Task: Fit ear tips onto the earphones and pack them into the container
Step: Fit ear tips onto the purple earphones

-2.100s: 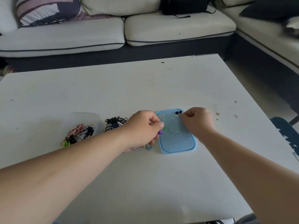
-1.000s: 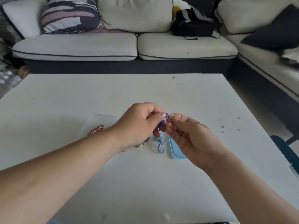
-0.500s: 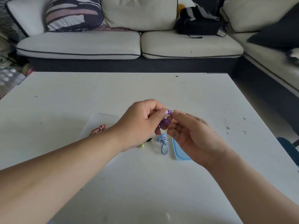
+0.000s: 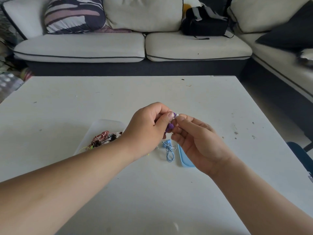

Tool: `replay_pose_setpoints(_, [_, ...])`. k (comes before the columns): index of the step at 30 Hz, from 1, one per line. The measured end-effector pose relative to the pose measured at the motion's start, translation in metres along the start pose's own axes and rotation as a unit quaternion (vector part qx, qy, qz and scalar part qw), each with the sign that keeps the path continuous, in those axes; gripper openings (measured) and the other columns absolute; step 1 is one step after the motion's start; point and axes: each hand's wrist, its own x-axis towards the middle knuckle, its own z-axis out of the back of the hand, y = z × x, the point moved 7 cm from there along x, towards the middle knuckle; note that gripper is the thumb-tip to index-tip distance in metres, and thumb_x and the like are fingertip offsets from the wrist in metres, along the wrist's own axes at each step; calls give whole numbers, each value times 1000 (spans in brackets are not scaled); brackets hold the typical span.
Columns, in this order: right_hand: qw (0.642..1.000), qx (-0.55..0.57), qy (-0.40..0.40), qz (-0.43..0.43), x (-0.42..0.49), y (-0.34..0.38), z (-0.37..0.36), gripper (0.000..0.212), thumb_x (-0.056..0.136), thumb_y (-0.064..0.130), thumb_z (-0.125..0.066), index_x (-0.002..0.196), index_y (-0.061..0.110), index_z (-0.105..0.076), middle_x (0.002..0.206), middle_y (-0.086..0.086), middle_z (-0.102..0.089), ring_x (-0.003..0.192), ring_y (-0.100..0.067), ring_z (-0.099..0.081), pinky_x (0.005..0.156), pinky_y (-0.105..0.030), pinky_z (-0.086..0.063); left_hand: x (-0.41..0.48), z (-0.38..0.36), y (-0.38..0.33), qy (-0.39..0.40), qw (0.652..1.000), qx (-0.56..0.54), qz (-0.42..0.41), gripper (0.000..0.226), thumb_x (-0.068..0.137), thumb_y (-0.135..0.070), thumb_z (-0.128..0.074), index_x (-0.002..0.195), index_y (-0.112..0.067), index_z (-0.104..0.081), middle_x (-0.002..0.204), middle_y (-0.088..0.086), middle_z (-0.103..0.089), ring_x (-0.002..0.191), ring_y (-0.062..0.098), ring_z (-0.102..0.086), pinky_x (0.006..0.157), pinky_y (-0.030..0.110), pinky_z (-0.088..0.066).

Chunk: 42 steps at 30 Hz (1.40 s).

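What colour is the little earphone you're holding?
Purple. The earphone pinched in the left hand shows best in the head view.

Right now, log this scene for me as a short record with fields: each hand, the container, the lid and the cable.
left hand: pinches purple earphone, above the table
right hand: pinches white ear tip against the earphone's end
container: clear, on white table, holds coiled earphones
lid: blue, flat on table, partly hidden by right hand
cable: blue bundle below the hands, beside the lid
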Motion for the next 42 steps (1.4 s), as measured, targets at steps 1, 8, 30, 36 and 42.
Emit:
replay_pose_setpoints(1, [1000, 0, -5, 3, 0, 0, 1, 14, 101, 9, -57, 99, 0, -69, 88, -11, -70, 77, -18, -65, 69, -25, -55, 0, -1, 0, -3, 1000, 3, -1, 14, 104, -17, -58, 97, -17, -71, 68, -9, -69, 57, -1, -62, 56, 13, -47])
replay_pose_setpoints(8, [993, -71, -68, 58, -1, 7, 11, 14, 93, 6, -69, 95, -6, -75, 90, -20, -74, 87, -27, -68, 71, -29, -53, 2, -3, -1, -11, 1000, 11, 0, 14, 105, -15, -56, 100, -12, -68, 70, -9, -70, 57, -2, -64, 54, 10, -45])
replay_pose_setpoints(30, [998, -4, -56, -21, 4, 4, 11, 17, 96, 15, -66, 88, 3, -76, 85, -13, -70, 70, -22, -66, 71, -30, -57, 3, -6, 9, 3, 998, -21, 54, 16, 105, -25, -56, 99, -21, -70, 75, -1, -74, 60, 12, -64, 52, 20, -44])
replay_pose_setpoints(36, [1000, -14, -19, -11, 8, 6, 14, 9, 97, 8, -61, 98, 2, -67, 92, -17, -68, 76, -27, -68, 76, -32, -57, 3, -6, 9, 7, 997, -44, 61, 17, 105, -24, -58, 98, -21, -72, 76, -2, -76, 58, 12, -63, 52, 18, -45])
replay_pose_setpoints(42, [998, -53, 25, 15, 8, 6, 9, 18, 100, 9, -58, 106, -5, -67, 84, -18, -68, 72, -28, -67, 65, -29, -53, 2, -10, 11, 24, 995, -43, 87, 16, 105, -26, -57, 100, -20, -72, 70, -4, -72, 60, 11, -64, 55, 26, -45])
